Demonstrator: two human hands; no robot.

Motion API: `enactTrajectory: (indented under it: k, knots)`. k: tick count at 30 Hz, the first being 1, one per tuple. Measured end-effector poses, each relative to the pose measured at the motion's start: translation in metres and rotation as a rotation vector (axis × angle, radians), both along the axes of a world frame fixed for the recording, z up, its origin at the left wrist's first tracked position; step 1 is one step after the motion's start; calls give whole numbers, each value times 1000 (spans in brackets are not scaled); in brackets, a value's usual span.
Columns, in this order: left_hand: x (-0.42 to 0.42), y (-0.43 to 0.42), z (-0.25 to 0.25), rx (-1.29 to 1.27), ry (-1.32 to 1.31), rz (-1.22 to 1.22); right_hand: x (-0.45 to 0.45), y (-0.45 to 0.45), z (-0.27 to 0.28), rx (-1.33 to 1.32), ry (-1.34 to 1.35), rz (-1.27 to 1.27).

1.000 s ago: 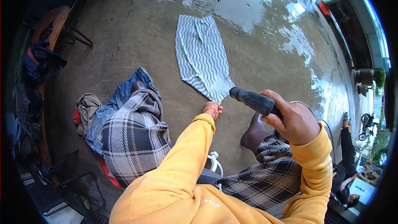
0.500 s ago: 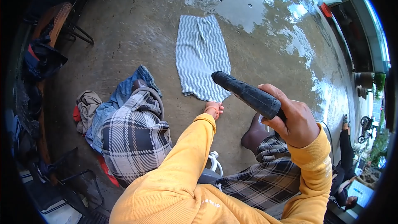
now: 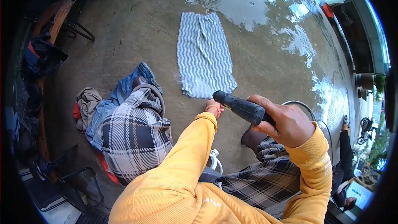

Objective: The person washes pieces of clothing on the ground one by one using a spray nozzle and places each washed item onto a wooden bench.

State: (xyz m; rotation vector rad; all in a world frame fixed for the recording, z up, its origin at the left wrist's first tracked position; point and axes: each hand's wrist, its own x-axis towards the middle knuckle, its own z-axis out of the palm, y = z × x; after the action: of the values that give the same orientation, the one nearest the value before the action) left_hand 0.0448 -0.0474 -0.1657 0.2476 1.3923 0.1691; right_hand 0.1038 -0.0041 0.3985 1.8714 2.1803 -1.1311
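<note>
A towel (image 3: 206, 54) with white and grey-blue wavy stripes lies spread on the wet floor, a raised fold running down its far half. My left hand (image 3: 214, 108), a band at its wrist, is at the towel's near edge with fingers curled in on it; the nozzle partly hides them. My right hand (image 3: 290, 123) is wrapped round the rear of a black spray nozzle (image 3: 238, 107), whose tip points left over the towel's near edge. Faint spray blurs the towel's near left edge.
Jeans (image 3: 124, 93) and a beige garment (image 3: 88, 99) lie in a heap beside my left knee. A wooden bench (image 3: 54, 20) stands far left. A hose (image 3: 304, 104) curves behind my right hand. Puddles (image 3: 244, 4) cover the far floor. Another person (image 3: 346, 182) is at the right edge.
The nozzle has swung lower and nearer to me, its spray moving from the towel's middle to its near edge. The towel's near right corner has spread outward.
</note>
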Motion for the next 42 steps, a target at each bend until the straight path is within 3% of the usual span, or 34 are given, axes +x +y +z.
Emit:
enactTrajectory:
  k: [2, 5, 11, 16, 17, 21, 34, 36, 39, 41, 42]
  knots:
    - [-18, 14, 58, -49, -18, 181, -1, 2, 0, 28, 32, 6]
    - [-18, 17, 70, -46, -19, 163, -1, 4, 2, 1, 78, 18]
    - [-13, 11, 51, -41, -7, 69, -1, 0, 5, 112, 195, 19]
    - [-8, 0, 10, -29, 10, -72, 5, 4, 10, -87, -81, 13]
    - [-24, 14, 73, 36, 98, -180, 7, 5, 9, -85, -81, 12]
    - [-26, -4, 86, 246, 183, -437, 14, 12, 4, 91, -31, -136]
    - [-21, -34, 91, 78, 54, -362, 17, 21, 10, 548, 37, -295]
    - [-22, -33, 88, 60, 49, -332, 20, 17, 12, 540, 32, -292]
    - [-22, -33, 79, 58, 46, -310, 26, 14, 14, 321, -51, -251]
    - [-23, -26, 83, 123, -37, -563, 29, 14, 7, 147, -122, -217]
    - [-23, -24, 88, 125, -38, -566, 28, 15, 4, 148, -123, -219]
